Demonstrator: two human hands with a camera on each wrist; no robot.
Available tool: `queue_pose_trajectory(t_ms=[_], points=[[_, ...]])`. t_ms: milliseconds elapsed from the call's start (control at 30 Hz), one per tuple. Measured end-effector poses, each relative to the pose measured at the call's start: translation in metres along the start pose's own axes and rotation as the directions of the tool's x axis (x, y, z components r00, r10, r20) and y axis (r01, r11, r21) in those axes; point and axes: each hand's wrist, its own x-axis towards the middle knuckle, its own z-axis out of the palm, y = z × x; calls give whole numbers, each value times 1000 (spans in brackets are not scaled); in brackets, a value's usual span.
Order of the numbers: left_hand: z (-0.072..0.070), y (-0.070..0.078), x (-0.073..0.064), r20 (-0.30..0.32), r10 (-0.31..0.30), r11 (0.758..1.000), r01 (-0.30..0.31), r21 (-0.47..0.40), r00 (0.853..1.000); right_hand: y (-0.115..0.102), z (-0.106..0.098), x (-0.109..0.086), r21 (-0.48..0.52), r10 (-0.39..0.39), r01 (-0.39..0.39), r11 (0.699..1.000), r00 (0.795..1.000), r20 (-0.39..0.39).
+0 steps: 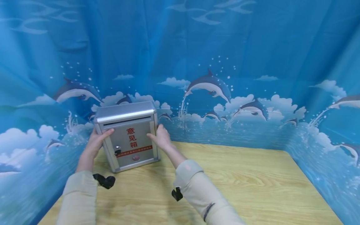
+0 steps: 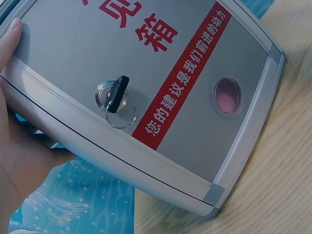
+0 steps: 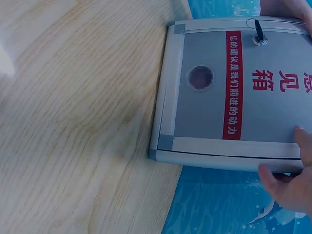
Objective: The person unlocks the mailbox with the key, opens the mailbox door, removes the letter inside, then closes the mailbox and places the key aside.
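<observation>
A silver-grey metal suggestion box with red Chinese lettering is at the left back of the table, its front towards me. My left hand grips its left side, thumb lying over the front frame and fingers behind. On the opposite side, my right hand holds the box with the thumb on the front and the fingers round the edge. A black key with a wire ring sits in the front lock. Below the red strip is a small round window. The box leans somewhat in the head view, its lower edge close over the tabletop.
The light wood-grain table extends to the right and towards me. Blue curtains printed with dolphins and clouds enclose its back and both sides. The box is close to the back left corner of the curtain.
</observation>
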Motion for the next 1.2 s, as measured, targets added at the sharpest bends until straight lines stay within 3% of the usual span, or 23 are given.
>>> queue_pose_trajectory(t_ms=[233,333,433,500,667,800,867,900,967,1067,1133,1200], points=[[-2,0,3,-5,-33,999,33,21,999,-1,-2,5,-61,-19,19,998,1000,-12],[-4,-10,12,-10,-38,999,38,31,999,0,0,5,-49,-13,13,999,1000,-8],[-1,-8,11,-12,-49,998,49,42,999,1,1,5,-4,-4,4,1000,1000,-10],[3,10,-4,4,-51,998,51,42,999,1,2,5,21,-5,5,1000,1000,-20],[17,70,-56,55,-51,998,49,34,997,1,0,3,59,-28,30,998,999,-39],[22,88,-73,57,-48,999,46,25,997,3,0,2,99,-41,46,994,998,-48],[22,84,-69,63,-44,999,43,25,997,5,0,2,119,-46,51,992,998,-50],[20,72,-60,46,-36,999,35,25,998,5,0,2,126,-48,54,991,998,-51],[9,23,-21,34,1,1000,-1,21,999,7,0,2,130,-56,62,990,997,-48],[6,7,-6,7,-15,999,14,35,1000,9,0,2,136,-65,71,988,997,-45],[6,2,-3,-11,-9,1000,10,30,1000,10,0,2,135,-71,77,988,996,-46],[10,32,-27,-9,-41,999,42,32,999,10,-1,2,143,-71,76,987,997,-44]])
